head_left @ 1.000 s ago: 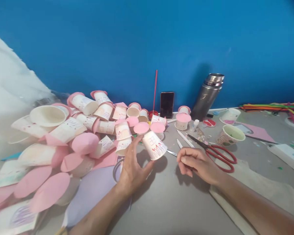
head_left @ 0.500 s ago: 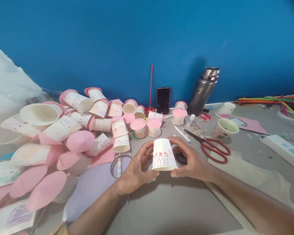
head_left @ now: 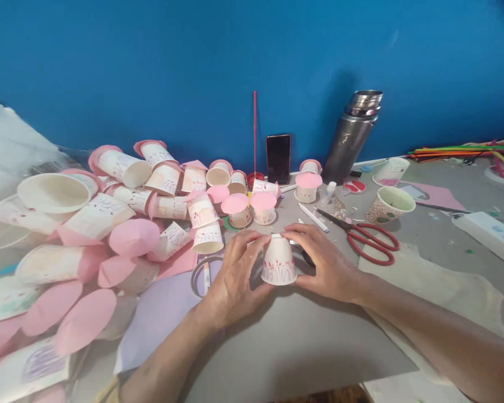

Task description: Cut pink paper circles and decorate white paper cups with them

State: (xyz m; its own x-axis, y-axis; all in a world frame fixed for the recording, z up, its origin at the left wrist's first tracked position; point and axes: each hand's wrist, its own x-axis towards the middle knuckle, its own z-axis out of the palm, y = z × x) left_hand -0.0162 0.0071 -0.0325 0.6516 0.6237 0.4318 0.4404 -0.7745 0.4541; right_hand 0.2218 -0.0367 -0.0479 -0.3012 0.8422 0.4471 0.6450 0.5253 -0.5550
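A small white paper cup (head_left: 278,264) with red and purple drawings stands upside down on the grey table (head_left: 302,341). My left hand (head_left: 235,277) wraps its left side and my right hand (head_left: 321,263) wraps its right side, fingers curled round it. Red-handled scissors (head_left: 363,238) lie just right of my right hand. A roll of tape (head_left: 204,274) with a pen across it lies left of my left hand, on lilac paper (head_left: 159,319).
A big heap of decorated cups with pink paper lids (head_left: 109,224) fills the left. At the back stand a phone (head_left: 278,159), a red stick (head_left: 254,134) and a steel flask (head_left: 353,137). Coloured pipe cleaners (head_left: 466,150), a power strip (head_left: 487,232) and an open cup (head_left: 388,204) lie right.
The cup was held tilted in my left hand alone; my right hand came over to it, and both hands lowered it upside down onto the table.
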